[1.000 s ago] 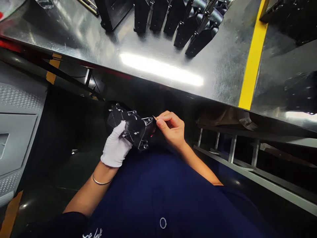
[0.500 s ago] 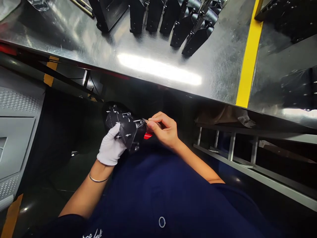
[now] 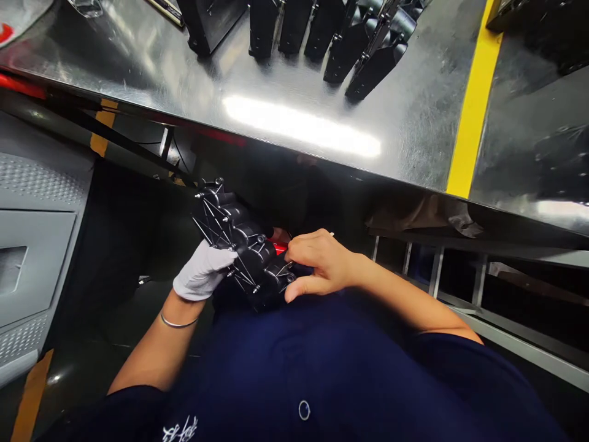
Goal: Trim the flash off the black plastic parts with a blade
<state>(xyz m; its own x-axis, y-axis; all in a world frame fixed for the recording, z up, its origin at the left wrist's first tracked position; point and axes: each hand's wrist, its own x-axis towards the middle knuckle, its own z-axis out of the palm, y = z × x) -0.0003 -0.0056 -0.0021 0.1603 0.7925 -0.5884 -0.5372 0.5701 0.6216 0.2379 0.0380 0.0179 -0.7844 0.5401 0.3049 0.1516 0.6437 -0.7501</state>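
In the head view my left hand point(image 3: 202, 269), in a white glove, grips a black moulded plastic housing point(image 3: 239, 236) by its near left edge. The ribbed side, with screw posts and rounded hollows, faces up. At its right end is my bare right hand point(image 3: 322, 264), fingers curled and the thumb apart below them, close to the housing's corner. A small pale tip point(image 3: 332, 234) pokes out above the right knuckles; the rest of that thing is hidden. Something red point(image 3: 279, 248) shows behind the housing, beside the right fingertips.
The metal table point(image 3: 276, 83) lies ahead, its edge beyond my hands. Several similar black housings point(image 3: 294, 27) stand along it, left of a yellow tape strip point(image 3: 473, 110). A grey metal rack point(image 3: 478, 279) is at right, a grey cabinet point(image 3: 37, 258) at left.
The housing has been turned, so its ribbed side now shows fully. My right hand has shifted right and down, from pinching a thin dark tool at the housing to curling beside its corner.
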